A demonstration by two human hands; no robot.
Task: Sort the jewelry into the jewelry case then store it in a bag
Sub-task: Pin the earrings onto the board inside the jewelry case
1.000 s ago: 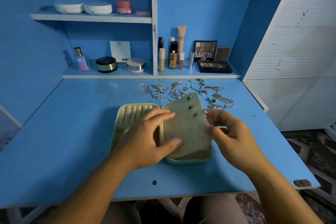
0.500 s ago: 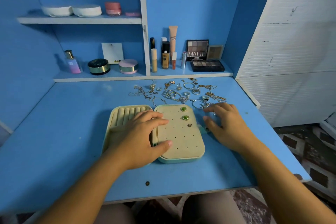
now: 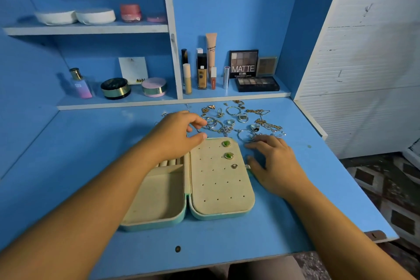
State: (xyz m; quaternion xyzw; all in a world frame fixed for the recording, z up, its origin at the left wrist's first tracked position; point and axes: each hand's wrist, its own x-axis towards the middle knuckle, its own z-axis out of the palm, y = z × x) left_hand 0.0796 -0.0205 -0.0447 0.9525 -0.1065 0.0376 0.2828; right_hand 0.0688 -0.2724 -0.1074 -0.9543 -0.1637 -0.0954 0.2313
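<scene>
Lower shelf, left end: a perfume bottle, then a black compact and a pink one, with a white card leaning behind. Right of the divider stand upright makeup tubes. A MATTE palette is propped at the back, an open palette flat before it. Upper shelf: two white round cases, a pink jar.

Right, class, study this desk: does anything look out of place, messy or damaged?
Yes. The loose jewelry lies in a tangled heap on the desk behind the open jewelry case, chains and rings overlapping. The white slatted panel on the right is scuffed and scratched.
</scene>
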